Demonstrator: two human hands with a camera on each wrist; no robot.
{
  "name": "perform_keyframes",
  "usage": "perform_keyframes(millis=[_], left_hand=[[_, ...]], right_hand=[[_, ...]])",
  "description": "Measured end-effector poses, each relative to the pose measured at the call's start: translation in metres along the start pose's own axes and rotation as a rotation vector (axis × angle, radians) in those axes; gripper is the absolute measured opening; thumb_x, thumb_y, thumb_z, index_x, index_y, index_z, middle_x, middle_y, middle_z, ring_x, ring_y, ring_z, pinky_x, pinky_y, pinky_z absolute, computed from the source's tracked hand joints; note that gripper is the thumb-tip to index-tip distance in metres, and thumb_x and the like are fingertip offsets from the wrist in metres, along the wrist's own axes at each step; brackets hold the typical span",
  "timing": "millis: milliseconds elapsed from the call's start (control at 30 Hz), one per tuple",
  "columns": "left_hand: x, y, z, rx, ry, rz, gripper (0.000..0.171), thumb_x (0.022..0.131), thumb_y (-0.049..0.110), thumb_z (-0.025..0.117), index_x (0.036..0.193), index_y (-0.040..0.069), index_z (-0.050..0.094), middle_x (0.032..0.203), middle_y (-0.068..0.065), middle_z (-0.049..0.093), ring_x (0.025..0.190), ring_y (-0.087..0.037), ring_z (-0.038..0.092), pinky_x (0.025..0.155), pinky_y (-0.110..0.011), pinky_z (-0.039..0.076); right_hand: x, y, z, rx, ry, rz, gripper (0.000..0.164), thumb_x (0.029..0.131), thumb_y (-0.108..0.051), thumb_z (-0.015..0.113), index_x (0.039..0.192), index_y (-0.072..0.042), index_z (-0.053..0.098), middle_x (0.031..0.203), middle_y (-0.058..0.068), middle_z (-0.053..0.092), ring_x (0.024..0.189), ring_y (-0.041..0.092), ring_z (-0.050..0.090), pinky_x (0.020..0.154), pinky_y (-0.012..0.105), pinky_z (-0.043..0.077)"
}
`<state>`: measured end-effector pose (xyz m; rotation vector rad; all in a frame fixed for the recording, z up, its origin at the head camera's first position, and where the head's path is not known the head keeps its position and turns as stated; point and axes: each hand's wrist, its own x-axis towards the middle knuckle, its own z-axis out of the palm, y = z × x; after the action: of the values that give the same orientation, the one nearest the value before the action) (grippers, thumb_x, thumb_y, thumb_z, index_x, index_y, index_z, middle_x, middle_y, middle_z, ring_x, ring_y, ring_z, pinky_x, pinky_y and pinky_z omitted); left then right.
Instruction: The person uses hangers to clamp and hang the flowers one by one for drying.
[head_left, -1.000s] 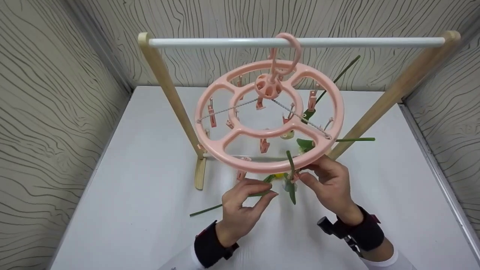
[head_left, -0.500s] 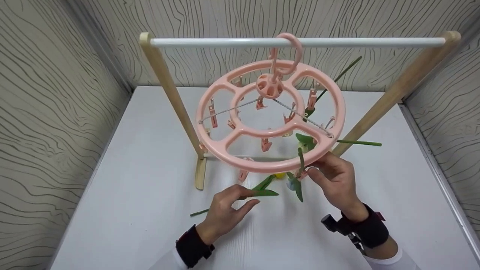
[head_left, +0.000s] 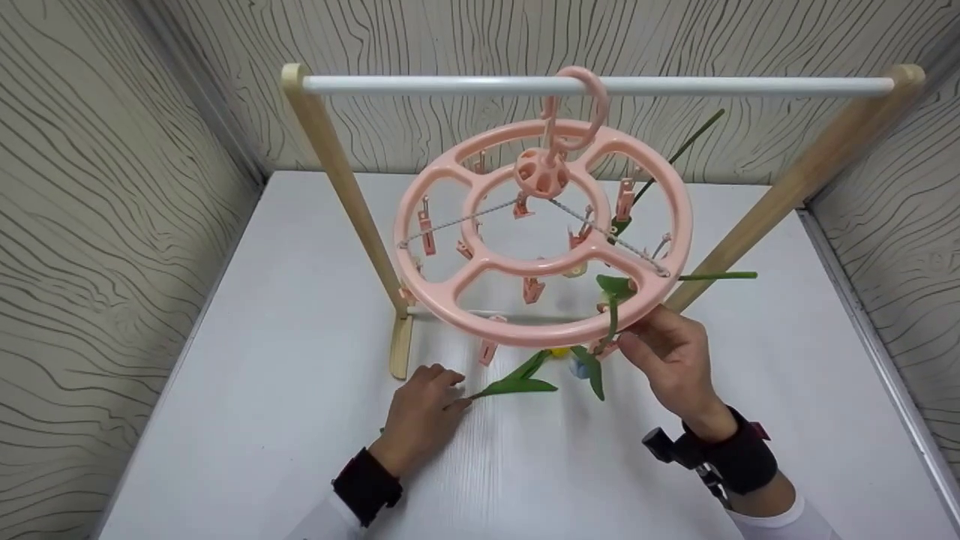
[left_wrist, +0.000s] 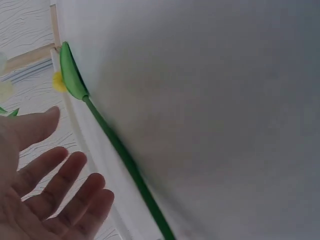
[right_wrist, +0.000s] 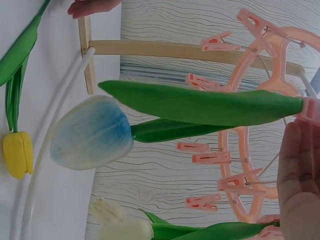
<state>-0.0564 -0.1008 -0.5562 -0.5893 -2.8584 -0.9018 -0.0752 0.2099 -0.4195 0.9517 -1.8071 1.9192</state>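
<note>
A yellow tulip (right_wrist: 18, 155) with green leaves lies on the white table. My left hand (head_left: 424, 412) is over its stem, thumb and fingers spread apart in the left wrist view. Clipped at its stem, a blue-and-white tulip (right_wrist: 92, 135) hangs head down from the near right rim of the round pink clip hanger (head_left: 525, 330). Below that rim my right hand (head_left: 675, 360) pinches the pink clothespin (right_wrist: 311, 110) holding this tulip; the fingertips are partly hidden by the rim. A pale tulip (right_wrist: 125, 230) hangs farther along the rim.
The hanger hooks over the white rod (head_left: 435, 85) of a wooden stand (head_left: 345, 187). Several pink clothespins dangle around its rings. Another green stem (head_left: 694, 139) sticks out behind the rim. Patterned walls surround the table (head_left: 262, 337).
My left hand has moved left and down from beside the hanging tulip, back along the yellow tulip's stem. My right hand has shifted slightly right with the clothespin, and the blue tulip has swung right.
</note>
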Motion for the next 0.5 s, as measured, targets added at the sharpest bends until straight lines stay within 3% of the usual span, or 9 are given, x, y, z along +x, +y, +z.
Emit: perform_keyframes(millis=[233, 500], left_hand=[[-0.0028, -0.0047, 0.0048, -0.013, -0.085, -0.056, 0.012, 0.082, 0.012, 0.085, 0.090, 0.010, 0.076, 0.082, 0.003, 0.062, 0.080, -0.014, 0.055, 0.067, -0.026, 0.050], [-0.0039, -0.0068, 0.0056, -0.010, -0.086, -0.015, 0.008, 0.087, 0.004, 0.078, 0.083, 0.010, 0.076, 0.075, 0.005, 0.059, 0.074, -0.013, 0.059, 0.064, -0.025, 0.050]], right_hand=[[-0.0004, 0.0008, 0.0012, 0.015, -0.006, -0.006, 0.033, 0.097, 0.003, 0.063, 0.126, 0.018, 0.057, 0.118, 0.018, 0.071, 0.100, 0.019, 0.070, 0.087, 0.027, 0.058], [0.0000, 0.0015, 0.0037, 0.028, -0.020, -0.012, 0.035, 0.098, -0.001, 0.064, 0.127, 0.017, 0.057, 0.118, 0.017, 0.071, 0.101, 0.019, 0.069, 0.089, 0.027, 0.057]])
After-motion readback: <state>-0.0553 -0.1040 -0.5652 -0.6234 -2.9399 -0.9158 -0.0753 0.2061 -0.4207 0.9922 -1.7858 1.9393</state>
